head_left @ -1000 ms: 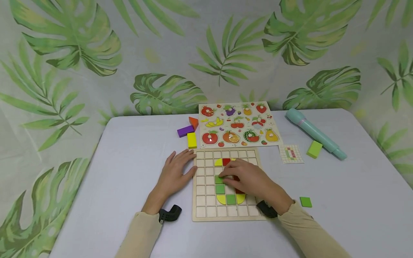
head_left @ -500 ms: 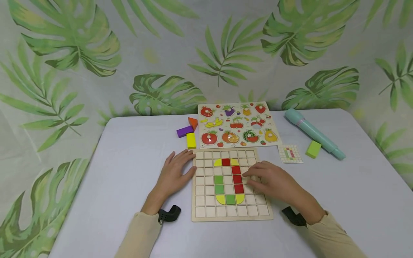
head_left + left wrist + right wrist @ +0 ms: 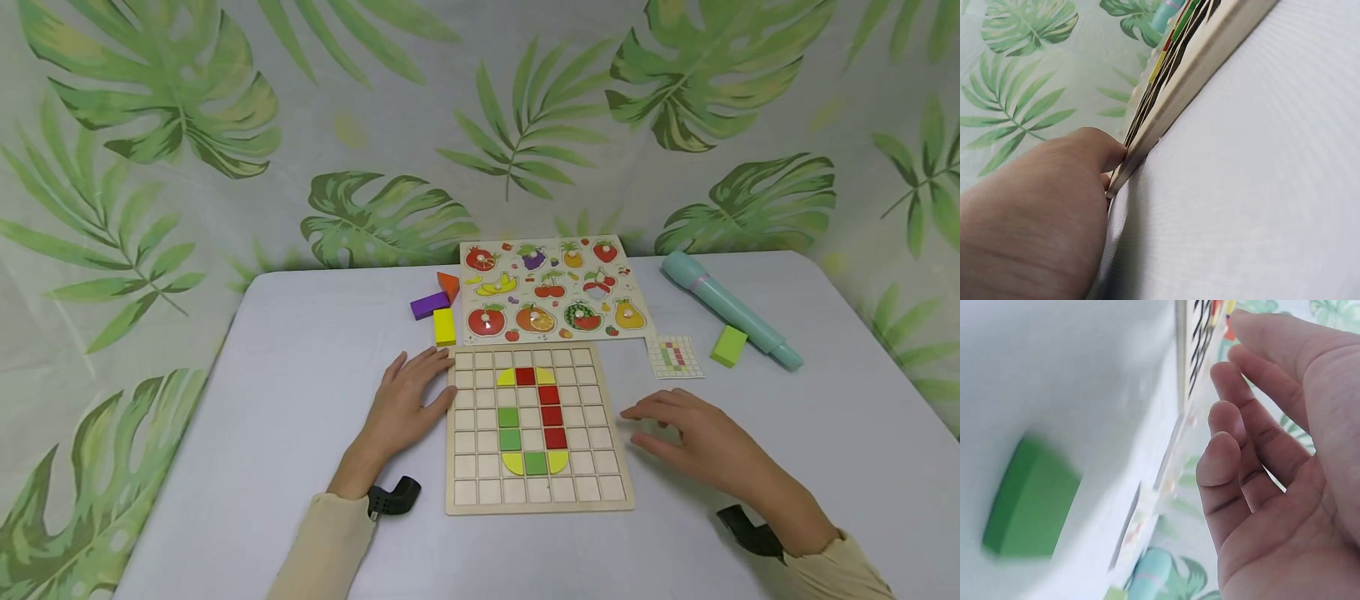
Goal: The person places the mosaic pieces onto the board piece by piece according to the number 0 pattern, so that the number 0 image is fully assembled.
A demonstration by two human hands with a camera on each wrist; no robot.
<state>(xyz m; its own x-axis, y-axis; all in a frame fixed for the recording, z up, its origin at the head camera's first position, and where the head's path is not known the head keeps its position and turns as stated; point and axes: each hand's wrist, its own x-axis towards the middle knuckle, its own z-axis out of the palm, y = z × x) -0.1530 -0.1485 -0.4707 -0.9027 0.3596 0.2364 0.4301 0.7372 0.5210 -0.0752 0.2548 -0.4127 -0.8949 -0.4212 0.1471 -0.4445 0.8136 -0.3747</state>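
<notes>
A square wooden grid board [image 3: 480, 493] lies on the table, its cells holding green tiles [image 3: 507, 417], red tiles [image 3: 551, 416] and yellow rounded tiles [image 3: 513, 463] set in a ring. My left hand [image 3: 405, 407] rests along the board's left edge, fingers extended, thumb and fingertips touching the rim. Just off the board's right edge, my right hand [image 3: 701, 437] hovers with loosely bent fingers and nothing in its grasp. In the right wrist view a loose green square tile [image 3: 1035, 500] lies on the table; the right hand and forearm hide it in the head view.
Behind the board lies a fruit puzzle [image 3: 555, 292]. A small pattern card [image 3: 675, 357], a light green block [image 3: 728, 346] and a teal tube [image 3: 731, 310] are at the back right. Purple [image 3: 430, 306], yellow [image 3: 445, 327] and orange [image 3: 448, 287] blocks sit at the back left.
My right hand has moved right from the green tile on the board's left column to beyond the right edge, over the loose green tile. The left hand has stayed put.
</notes>
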